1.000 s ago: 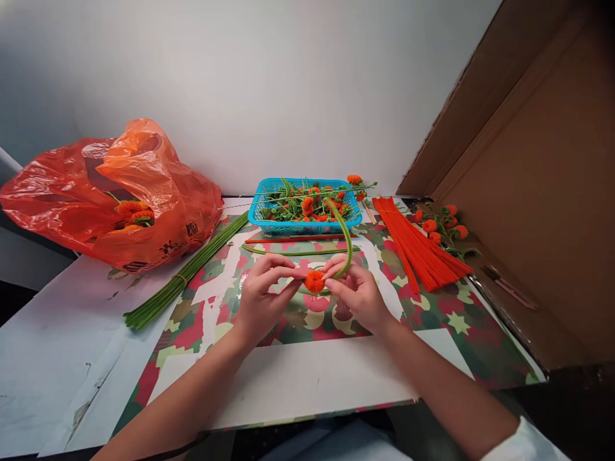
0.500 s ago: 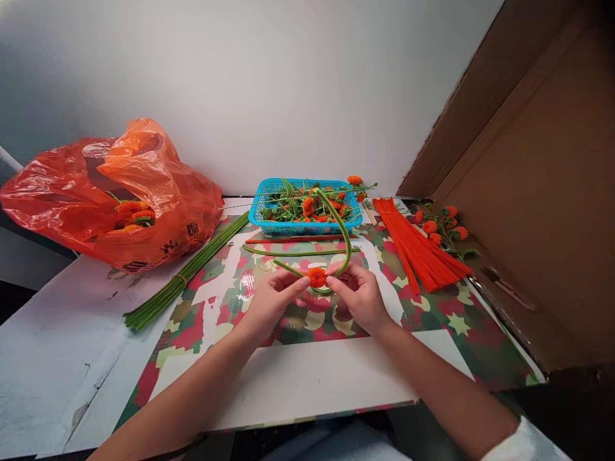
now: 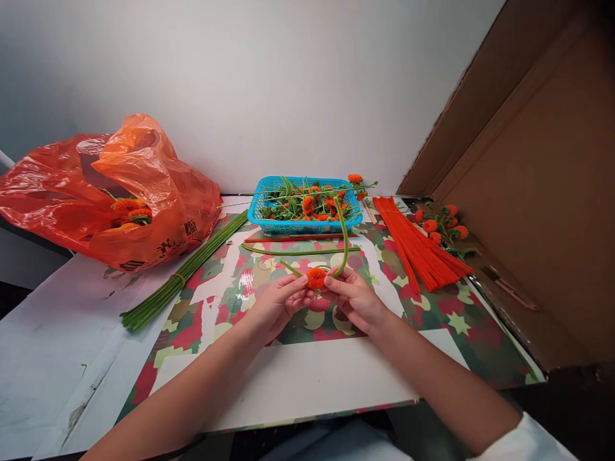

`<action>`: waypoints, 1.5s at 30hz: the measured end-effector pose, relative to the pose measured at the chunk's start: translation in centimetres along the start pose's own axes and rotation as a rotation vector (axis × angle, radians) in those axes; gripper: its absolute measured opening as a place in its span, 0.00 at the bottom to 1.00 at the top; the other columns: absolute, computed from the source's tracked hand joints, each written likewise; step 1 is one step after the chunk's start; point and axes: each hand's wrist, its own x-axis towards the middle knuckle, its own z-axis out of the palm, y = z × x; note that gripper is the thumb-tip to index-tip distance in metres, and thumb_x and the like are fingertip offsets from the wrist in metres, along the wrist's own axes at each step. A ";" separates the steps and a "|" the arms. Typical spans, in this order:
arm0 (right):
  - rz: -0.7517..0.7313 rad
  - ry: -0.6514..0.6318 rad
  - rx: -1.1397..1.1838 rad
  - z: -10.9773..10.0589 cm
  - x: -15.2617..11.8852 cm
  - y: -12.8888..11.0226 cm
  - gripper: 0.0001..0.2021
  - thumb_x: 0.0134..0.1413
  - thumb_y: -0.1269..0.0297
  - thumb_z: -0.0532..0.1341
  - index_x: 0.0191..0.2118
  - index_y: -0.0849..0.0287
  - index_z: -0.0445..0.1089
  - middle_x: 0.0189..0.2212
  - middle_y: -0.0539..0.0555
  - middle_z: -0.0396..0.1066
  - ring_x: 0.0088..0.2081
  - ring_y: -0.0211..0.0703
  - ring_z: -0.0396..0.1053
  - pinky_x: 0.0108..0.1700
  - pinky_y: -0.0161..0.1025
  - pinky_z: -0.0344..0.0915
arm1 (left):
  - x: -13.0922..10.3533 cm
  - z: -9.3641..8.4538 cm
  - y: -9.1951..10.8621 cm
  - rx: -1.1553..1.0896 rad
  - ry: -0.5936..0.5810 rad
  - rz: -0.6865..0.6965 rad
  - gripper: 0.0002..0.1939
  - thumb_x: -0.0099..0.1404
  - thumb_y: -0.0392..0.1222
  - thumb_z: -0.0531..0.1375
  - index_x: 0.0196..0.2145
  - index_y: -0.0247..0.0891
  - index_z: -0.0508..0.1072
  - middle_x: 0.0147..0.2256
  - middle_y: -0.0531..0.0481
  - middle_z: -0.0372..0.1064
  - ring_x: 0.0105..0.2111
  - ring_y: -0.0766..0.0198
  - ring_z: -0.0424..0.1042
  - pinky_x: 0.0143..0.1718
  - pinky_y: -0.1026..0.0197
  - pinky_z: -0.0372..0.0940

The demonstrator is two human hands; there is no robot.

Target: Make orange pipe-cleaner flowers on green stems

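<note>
An orange fuzzy flower [image 3: 316, 278] is held between my two hands above the middle of the table. My left hand [image 3: 283, 299] pinches its left side between thumb and fingers. On the right side, the thumb and fingers of my right hand [image 3: 354, 296] grip it too. A green fuzzy stem [image 3: 344, 240] curves up from behind my right fingers, and a short green end sticks out above my left fingers. How the stem meets the flower is hidden. Beyond my hands lie green stems [image 3: 298, 253] and thin red sticks [image 3: 298, 239].
A blue basket [image 3: 305, 226] of orange flowers stands at the back. An orange plastic bag [image 3: 158, 192] and a green stem bundle [image 3: 185, 272] are at left. At right lie orange stems [image 3: 423, 246], flowers [image 3: 430, 226] and a pink-handled tool [image 3: 516, 294] beside cardboard [image 3: 538, 192].
The curved green stem has tipped away from me and looks straighter. The fingers of my left hand have shifted under the flower, and both hands have turned slightly. The view has moved a little.
</note>
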 end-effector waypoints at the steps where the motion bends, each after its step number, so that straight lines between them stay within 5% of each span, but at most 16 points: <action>1: 0.019 -0.024 0.037 0.0 0.0 0.0 0.13 0.35 0.65 0.75 0.28 0.59 0.72 0.28 0.47 0.77 0.29 0.33 0.74 0.32 0.29 0.70 | 0.0 0.1 0.0 -0.028 -0.006 -0.019 0.10 0.50 0.38 0.71 0.28 0.31 0.75 0.23 0.50 0.74 0.23 0.71 0.72 0.28 0.73 0.70; 10: 0.108 -0.102 0.225 -0.3 0.4 0.7 0.13 0.35 0.67 0.75 0.29 0.59 0.73 0.22 0.45 0.74 0.24 0.30 0.69 0.31 0.28 0.70 | -0.1 0.2 -0.4 -0.175 -0.108 -0.025 0.10 0.51 0.36 0.71 0.30 0.30 0.76 0.26 0.49 0.75 0.24 0.70 0.74 0.27 0.72 0.72; 28: 0.051 -0.293 0.110 0.1 -0.3 0.4 0.13 0.39 0.63 0.73 0.29 0.57 0.70 0.24 0.44 0.70 0.25 0.32 0.69 0.29 0.30 0.69 | 0.0 -0.1 -0.7 -0.020 -0.320 -0.067 0.15 0.52 0.46 0.70 0.30 0.33 0.75 0.23 0.51 0.69 0.20 0.72 0.66 0.21 0.70 0.64; 45: -0.190 0.023 -0.258 0.3 -0.4 0.4 0.13 0.40 0.60 0.72 0.31 0.59 0.71 0.30 0.50 0.75 0.31 0.37 0.73 0.35 0.33 0.70 | 0.1 0.3 -0.6 0.108 0.029 0.225 0.14 0.49 0.47 0.71 0.27 0.34 0.76 0.26 0.53 0.71 0.26 0.70 0.69 0.26 0.70 0.68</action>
